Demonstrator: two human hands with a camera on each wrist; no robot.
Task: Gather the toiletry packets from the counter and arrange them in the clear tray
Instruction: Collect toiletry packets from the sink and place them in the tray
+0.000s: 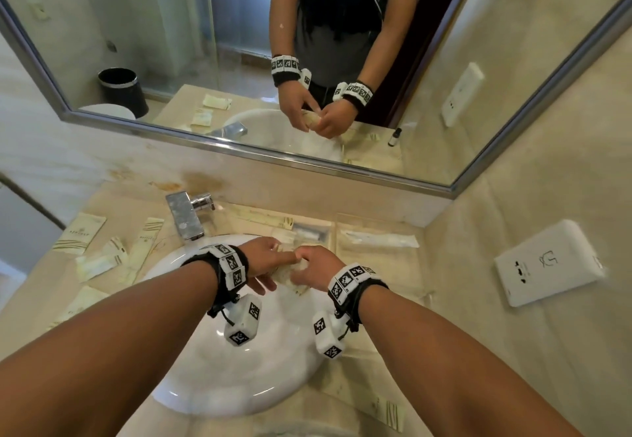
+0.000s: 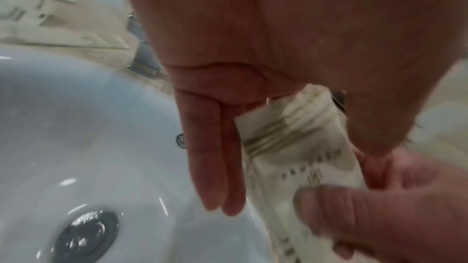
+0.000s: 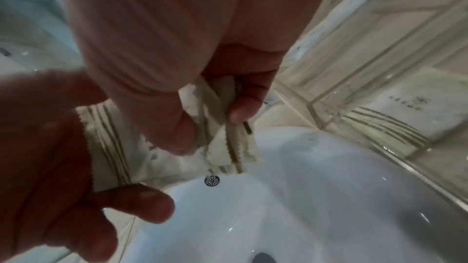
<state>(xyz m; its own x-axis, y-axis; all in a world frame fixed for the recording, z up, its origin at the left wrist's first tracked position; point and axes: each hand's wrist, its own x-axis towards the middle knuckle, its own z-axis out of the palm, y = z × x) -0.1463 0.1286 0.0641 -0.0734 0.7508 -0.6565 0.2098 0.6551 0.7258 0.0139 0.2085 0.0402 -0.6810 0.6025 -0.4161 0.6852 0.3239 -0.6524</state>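
At the centre of the frame, above the sink (image 1: pixel 239 361), both hands pinch a small bundle of cream packets (image 1: pixel 285 274): left hand (image 1: pixel 263 262), right hand (image 1: pixel 313 270). Squaring their edges first should ease laying them flat in the clear tray (image 1: pixel 376 255), right of centre.

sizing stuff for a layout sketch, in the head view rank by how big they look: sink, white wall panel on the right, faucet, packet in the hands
1. sink
2. white wall panel
3. faucet
4. packet, though both hands hide much of it, so its place after the faucet is unsure.
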